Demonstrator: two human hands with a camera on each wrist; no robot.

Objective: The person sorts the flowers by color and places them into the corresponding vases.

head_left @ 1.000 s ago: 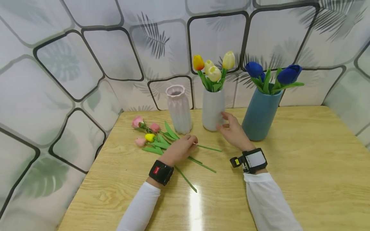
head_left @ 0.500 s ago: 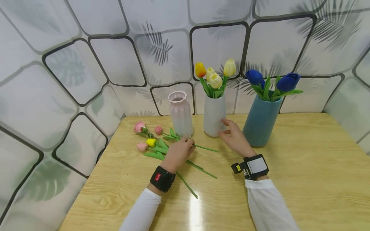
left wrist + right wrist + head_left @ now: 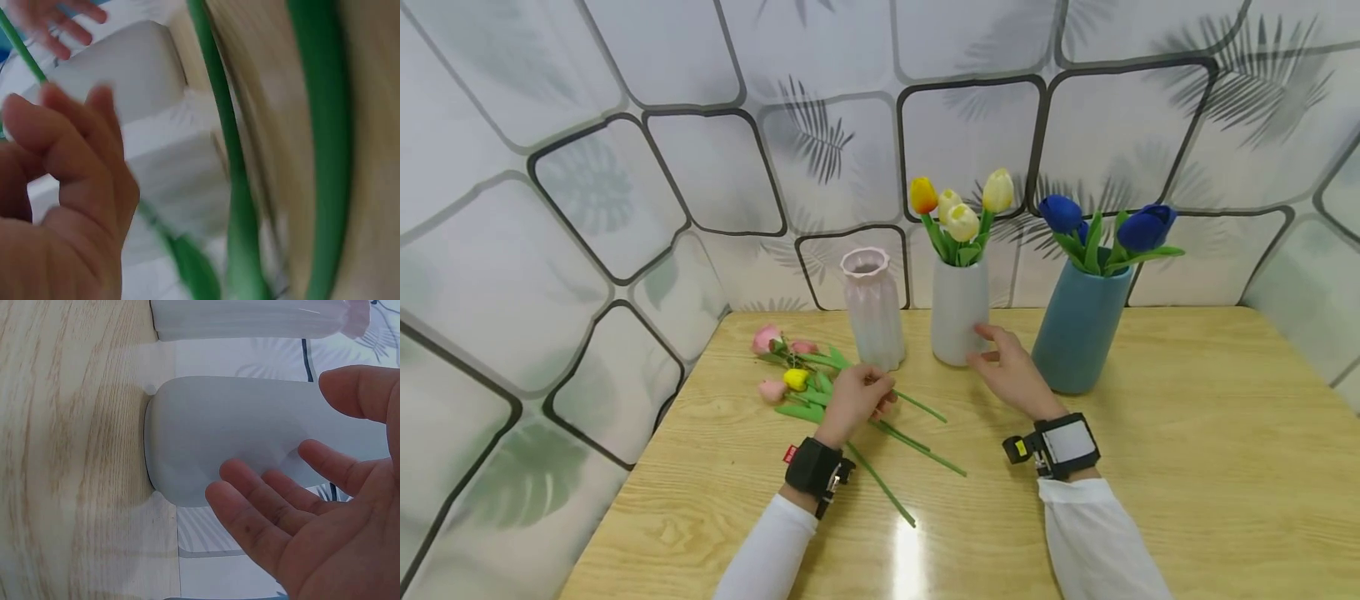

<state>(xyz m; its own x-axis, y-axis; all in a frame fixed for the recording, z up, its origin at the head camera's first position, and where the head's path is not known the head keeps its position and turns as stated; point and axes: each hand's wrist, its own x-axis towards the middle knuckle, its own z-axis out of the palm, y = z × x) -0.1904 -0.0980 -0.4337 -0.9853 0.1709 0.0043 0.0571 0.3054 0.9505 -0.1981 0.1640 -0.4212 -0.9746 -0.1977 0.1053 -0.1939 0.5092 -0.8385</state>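
– Green stem [image 3: 922,407], at the left hand [image 3: 853,400]. State of the fingers?

– Curled; thumb and fingertips appear to pinch the stem. It slants in front of the pink-and-white vase [image 3: 876,325], and what seems to be its pink bud [image 3: 803,347] points to the person's left.

– And the right hand [image 3: 1015,375]?

– Fingers spread, thumb apart, gripping nothing. The tips are against or just beside the white vase [image 3: 958,317]; contact cannot be confirmed.

– Hazards noted?

– Three, in my judgement. First, loose stems [image 3: 880,486] run beneath the left hand; should their leaves snag, a quick lift could drag the yellow bud [image 3: 796,379] along. Second, a shove from the right fingers could tip the white vase, made top-heavy by its pale tulips [image 3: 962,223].

– The third?

– Collision. The pink-and-white vase shows no flowers and is probably light; a swinging bud could knock it. The teal vase [image 3: 1078,333] stands close to the right hand, so a careless withdrawal could strike it.
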